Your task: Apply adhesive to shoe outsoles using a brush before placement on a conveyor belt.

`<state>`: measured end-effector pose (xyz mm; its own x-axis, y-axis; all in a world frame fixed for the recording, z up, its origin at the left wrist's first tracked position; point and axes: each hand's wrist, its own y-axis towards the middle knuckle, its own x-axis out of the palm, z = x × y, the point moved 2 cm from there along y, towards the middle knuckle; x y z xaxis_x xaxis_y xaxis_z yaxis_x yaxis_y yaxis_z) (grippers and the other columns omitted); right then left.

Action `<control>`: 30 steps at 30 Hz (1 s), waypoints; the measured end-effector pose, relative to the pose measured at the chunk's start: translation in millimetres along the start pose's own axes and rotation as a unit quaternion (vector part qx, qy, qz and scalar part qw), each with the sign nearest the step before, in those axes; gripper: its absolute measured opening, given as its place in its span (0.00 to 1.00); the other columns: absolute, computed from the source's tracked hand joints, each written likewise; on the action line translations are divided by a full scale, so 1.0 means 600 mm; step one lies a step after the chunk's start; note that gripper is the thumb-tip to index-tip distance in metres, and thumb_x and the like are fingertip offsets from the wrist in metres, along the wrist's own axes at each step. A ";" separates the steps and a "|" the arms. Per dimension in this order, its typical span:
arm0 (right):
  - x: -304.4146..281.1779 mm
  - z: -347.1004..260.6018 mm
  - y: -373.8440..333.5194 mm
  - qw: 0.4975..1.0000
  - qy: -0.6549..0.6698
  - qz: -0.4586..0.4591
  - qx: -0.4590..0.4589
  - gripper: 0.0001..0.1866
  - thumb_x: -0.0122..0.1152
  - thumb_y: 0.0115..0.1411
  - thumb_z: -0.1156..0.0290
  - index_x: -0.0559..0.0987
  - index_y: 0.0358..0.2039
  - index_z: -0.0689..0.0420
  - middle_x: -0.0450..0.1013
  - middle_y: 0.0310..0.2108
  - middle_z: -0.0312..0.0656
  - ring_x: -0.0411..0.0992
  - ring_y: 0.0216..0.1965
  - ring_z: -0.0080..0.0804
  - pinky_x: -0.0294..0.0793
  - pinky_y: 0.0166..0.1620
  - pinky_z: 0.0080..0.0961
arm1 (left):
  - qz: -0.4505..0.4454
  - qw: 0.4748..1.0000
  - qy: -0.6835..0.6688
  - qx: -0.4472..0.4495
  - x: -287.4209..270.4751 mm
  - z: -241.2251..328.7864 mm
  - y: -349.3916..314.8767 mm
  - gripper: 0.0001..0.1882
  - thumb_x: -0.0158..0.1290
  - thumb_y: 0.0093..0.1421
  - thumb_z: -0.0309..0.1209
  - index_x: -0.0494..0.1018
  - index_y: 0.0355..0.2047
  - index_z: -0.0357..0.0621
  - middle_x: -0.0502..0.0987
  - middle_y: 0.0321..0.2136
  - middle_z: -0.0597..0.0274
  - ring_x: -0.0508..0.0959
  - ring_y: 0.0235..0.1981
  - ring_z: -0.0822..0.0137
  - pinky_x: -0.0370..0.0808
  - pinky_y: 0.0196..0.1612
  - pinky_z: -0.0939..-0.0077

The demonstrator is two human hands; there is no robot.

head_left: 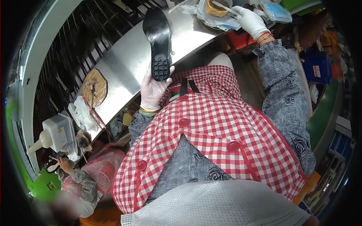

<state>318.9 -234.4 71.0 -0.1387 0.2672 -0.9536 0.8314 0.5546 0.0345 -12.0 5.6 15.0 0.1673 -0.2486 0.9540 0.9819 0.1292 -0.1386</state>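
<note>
My left hand point(151, 92), in a white glove, grips a black shoe sole point(156, 34) by its heel end. The sole stands out over the metal bench point(124, 69), its heel showing a grid of square hollows. At the far right, my gloved right hand point(250, 22) is closed on a slim white stick-like handle point(225, 6). That handle reaches over a tan round container or ring point(215, 10), which sits among crumpled plastic. What is at the handle's far end cannot be made out.
A plastic-wrapped tan disc point(95, 89) lies on the bench's left part, near crumpled white material point(83, 113) and a white spouted container point(58, 132). A co-worker's hand point(65, 165) is at lower left. Dark rods point(71, 49) run beyond the bench. A blue bin point(316, 67) stands right.
</note>
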 end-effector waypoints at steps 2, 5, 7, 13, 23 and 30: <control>-0.016 -0.010 -0.011 0.997 -0.044 0.055 -0.027 0.22 0.45 0.60 0.69 0.73 0.55 0.49 0.77 0.33 0.42 0.74 0.27 0.33 0.73 0.33 0.27 | 0.005 1.000 0.000 -0.001 0.002 0.002 -0.009 0.22 0.34 0.71 0.40 0.61 0.59 0.41 0.68 0.55 0.46 0.67 0.57 0.41 0.75 0.42 0.58; -0.055 -0.026 -0.030 0.973 -0.062 0.170 -0.145 0.14 0.50 0.59 0.65 0.77 0.44 0.49 0.76 0.30 0.41 0.75 0.31 0.37 0.74 0.35 0.32 | 0.014 1.000 0.001 -0.003 -0.005 0.008 -0.021 0.22 0.35 0.71 0.40 0.61 0.59 0.42 0.68 0.55 0.47 0.67 0.57 0.41 0.75 0.42 0.57; -0.060 -0.028 -0.035 0.951 -0.070 0.224 -0.201 0.11 0.53 0.58 0.63 0.79 0.38 0.49 0.76 0.29 0.40 0.75 0.32 0.39 0.74 0.36 0.35 | 0.022 0.999 0.026 0.005 -0.005 0.008 -0.028 0.23 0.36 0.70 0.39 0.56 0.63 0.46 0.67 0.56 0.48 0.69 0.55 0.42 0.78 0.42 0.58; -0.042 -0.027 -0.030 0.954 -0.173 0.132 -0.206 0.10 0.54 0.58 0.61 0.81 0.36 0.48 0.77 0.29 0.37 0.76 0.31 0.35 0.74 0.35 0.33 | 0.039 0.999 0.024 0.002 0.001 -0.005 -0.035 0.23 0.36 0.71 0.39 0.56 0.63 0.47 0.66 0.57 0.49 0.69 0.56 0.42 0.79 0.41 0.57; -0.008 0.037 0.008 0.979 0.157 0.054 -0.117 0.11 0.55 0.57 0.68 0.83 0.38 0.55 0.79 0.33 0.43 0.78 0.35 0.36 0.76 0.41 0.26 | 0.024 1.000 0.014 -0.003 -0.002 -0.004 -0.040 0.22 0.32 0.71 0.39 0.60 0.60 0.45 0.67 0.56 0.50 0.67 0.57 0.44 0.75 0.43 0.59; 0.048 -0.136 -0.075 0.764 0.604 -0.223 -0.043 0.21 0.48 0.67 0.64 0.70 0.57 0.59 0.61 0.23 0.24 0.49 0.18 0.08 0.46 0.20 0.07 | 0.051 0.998 0.024 0.010 -0.020 -0.009 -0.054 0.23 0.31 0.71 0.38 0.55 0.63 0.45 0.65 0.58 0.51 0.69 0.56 0.45 0.75 0.43 0.61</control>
<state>233.3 -187.4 66.7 -0.8364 0.5400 0.0939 0.5254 0.8387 -0.1434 -45.1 -0.8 6.8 0.2717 -0.2778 0.9214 0.9574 0.1756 -0.2294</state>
